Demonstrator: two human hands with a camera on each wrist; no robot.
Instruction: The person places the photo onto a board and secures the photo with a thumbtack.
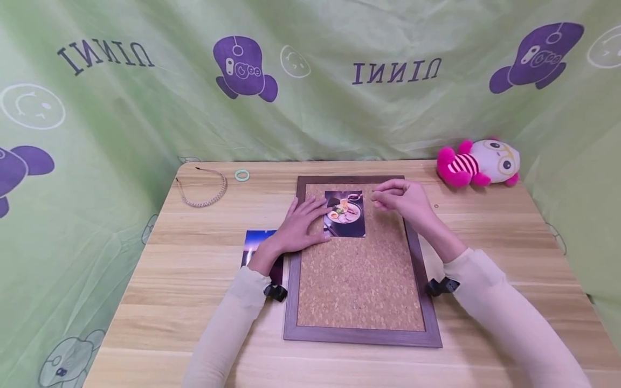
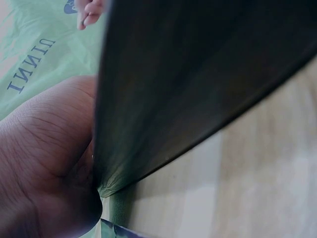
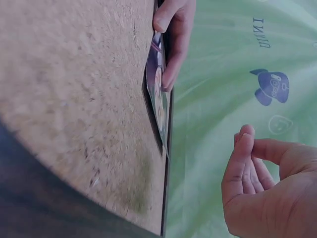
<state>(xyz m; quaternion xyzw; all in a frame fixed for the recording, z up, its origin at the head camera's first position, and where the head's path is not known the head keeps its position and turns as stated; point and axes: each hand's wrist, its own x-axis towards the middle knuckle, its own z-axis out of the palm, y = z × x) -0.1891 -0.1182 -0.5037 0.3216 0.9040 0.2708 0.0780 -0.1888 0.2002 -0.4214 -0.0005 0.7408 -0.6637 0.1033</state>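
Observation:
A photo of a bowl of ramen (image 1: 345, 215) lies on the upper part of a framed cork board (image 1: 359, 285). My left hand (image 1: 303, 223) rests over the photo's left edge, with its fingers spread and fairly straight. Just right of the photo, my right hand (image 1: 405, 202) is raised above the cork, thumb and fingertips brought together. In the right wrist view, the right hand (image 3: 272, 183) shows no object between its fingertips; anything tiny there would be hidden. A second photo with a blue sky (image 1: 257, 240) lies partly beneath my left wrist, beside the board.
On the wooden table (image 1: 179, 291), a beaded headband (image 1: 208, 202) and a mint-green ring (image 1: 242, 175) lie at the back left. A pink and white plush toy (image 1: 477, 161) lies at the back right. One tiny ring (image 1: 436, 206) sits right of the board. Green curtain (image 1: 320, 124) surrounds the table.

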